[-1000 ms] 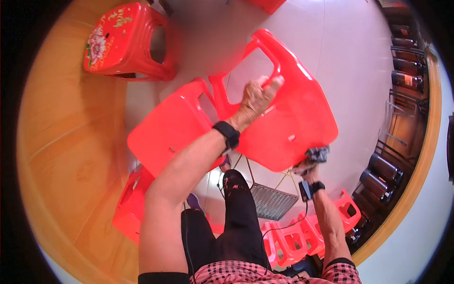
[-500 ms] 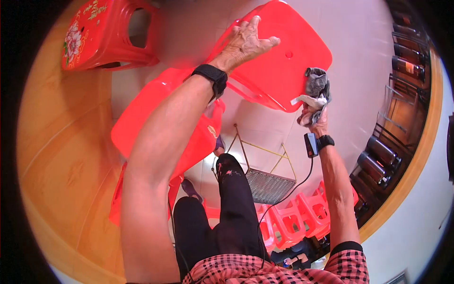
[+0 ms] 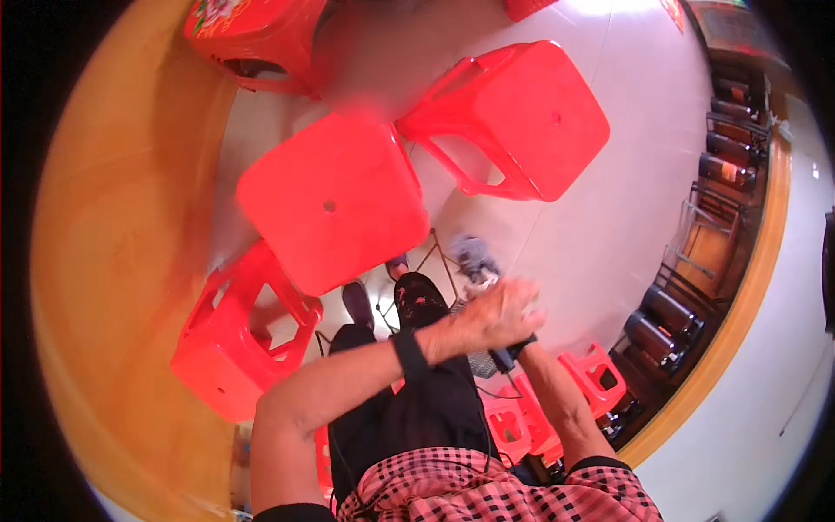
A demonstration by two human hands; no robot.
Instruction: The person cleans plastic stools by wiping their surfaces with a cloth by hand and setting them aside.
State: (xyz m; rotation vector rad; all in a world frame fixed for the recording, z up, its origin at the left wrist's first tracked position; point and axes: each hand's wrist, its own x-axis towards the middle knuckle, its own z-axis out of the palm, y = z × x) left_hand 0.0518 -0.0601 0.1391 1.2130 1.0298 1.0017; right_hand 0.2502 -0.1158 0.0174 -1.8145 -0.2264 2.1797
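Note:
My left hand [image 3: 503, 315] is in front of my lap, blurred, crossing over near my right wrist; its fingers are smeared by motion. A grey and white cloth [image 3: 476, 261] sticks out just beyond it, held in my right hand, which is mostly hidden behind the left. Ahead stands a red plastic stool [image 3: 335, 202] with a square seat and a small centre hole. Beyond it to the right, another red stool [image 3: 544, 122] stands tilted in view, touched by neither hand. A third red stool [image 3: 228, 348] is at the left.
A floral-topped red stool [image 3: 261, 30] is at the upper left, beside a wooden surface [image 3: 113, 244]. Several small red stools [image 3: 596, 378] are at the lower right. Dark bottles or jars [image 3: 657, 339] line the right wall. A metal mesh stand is partly hidden by my hands.
Both hands have left the far red stool and come back toward my body, the right one bringing the cloth. That stool now rests beside the nearer one, which shows fully.

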